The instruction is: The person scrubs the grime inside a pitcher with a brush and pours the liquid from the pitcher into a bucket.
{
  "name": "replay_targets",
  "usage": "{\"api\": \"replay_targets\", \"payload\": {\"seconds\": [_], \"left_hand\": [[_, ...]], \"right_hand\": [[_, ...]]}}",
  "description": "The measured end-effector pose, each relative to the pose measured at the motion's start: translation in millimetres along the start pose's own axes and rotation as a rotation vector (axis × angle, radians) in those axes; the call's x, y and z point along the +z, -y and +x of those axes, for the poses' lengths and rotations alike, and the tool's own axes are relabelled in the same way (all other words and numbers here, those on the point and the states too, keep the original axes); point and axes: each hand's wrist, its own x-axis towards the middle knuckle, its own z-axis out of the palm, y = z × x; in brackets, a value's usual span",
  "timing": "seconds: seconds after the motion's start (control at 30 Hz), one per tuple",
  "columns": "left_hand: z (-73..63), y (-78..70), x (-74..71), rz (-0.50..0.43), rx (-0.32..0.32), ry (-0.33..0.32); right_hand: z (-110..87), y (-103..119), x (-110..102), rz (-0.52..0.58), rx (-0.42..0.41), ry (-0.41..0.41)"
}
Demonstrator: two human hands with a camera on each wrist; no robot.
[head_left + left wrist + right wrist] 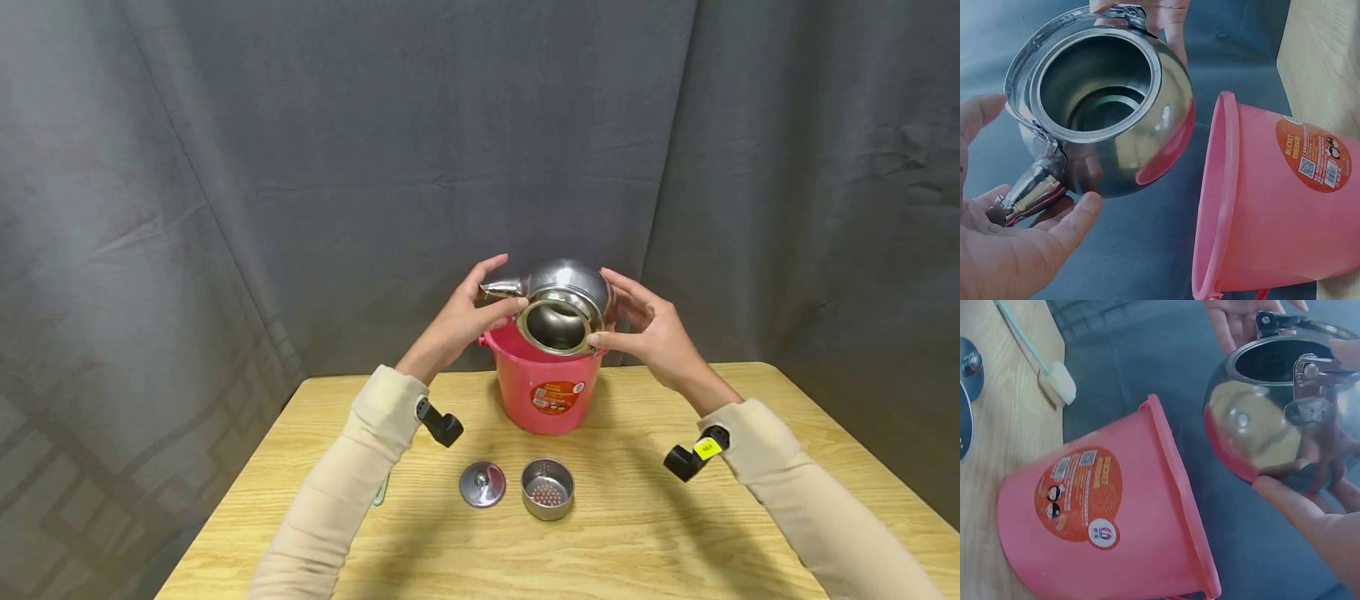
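A shiny stainless steel teapot [573, 279] is held in the air over a pink bucket [551, 392], tipped so that its round mouth faces me. My left hand [468, 315] grips it on the spout side. In the left wrist view, the thumb meets the handle and the other fingers lie under the spout [1038, 194] and body. On the opposite side my right hand [648, 329] grips the pot, thumb at the handle's hinge and fingers around the body, as the right wrist view shows. The teapot's inside looks bare metal; its base is hidden.
On the wooden table [637, 533], in front of the bucket, lie a round metal lid [482, 485] with a knob and a perforated strainer cup [547, 490]. A sponge brush [1059, 384] with a pale green handle lies left, mostly behind my left sleeve. Grey curtains [420, 167] surround the table.
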Motion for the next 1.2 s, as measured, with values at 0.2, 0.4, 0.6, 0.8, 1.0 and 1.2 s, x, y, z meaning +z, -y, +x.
{"api": "replay_targets", "payload": {"seconds": [0.2,0.4,0.6,0.8,1.0,1.2], "left_hand": [[-8.6,-0.6,2.5,0.061,0.027,0.038],[-17.8,0.2,5.8,0.106,0.038,0.087],[-27.0,2.4,9.4,0.091,0.047,0.132],[-36.7,6.1,13.6,0.108,0.056,0.138],[-44.3,11.6,17.8,0.084,0.064,0.144],[-48.8,17.0,22.5,0.022,0.119,0.153]], "right_hand": [[-12.6,6.0,-0.6,0.138,0.076,0.022],[-25.8,9.5,-0.4,0.288,0.149,0.021],[-38.0,12.9,-0.9,0.324,0.185,0.024],[-48.2,14.1,-1.0,0.378,0.222,0.031],[-57.2,14.8,1.0,0.405,0.282,0.018],[-64.3,15.0,1.8,0.393,0.373,-0.004]]}}
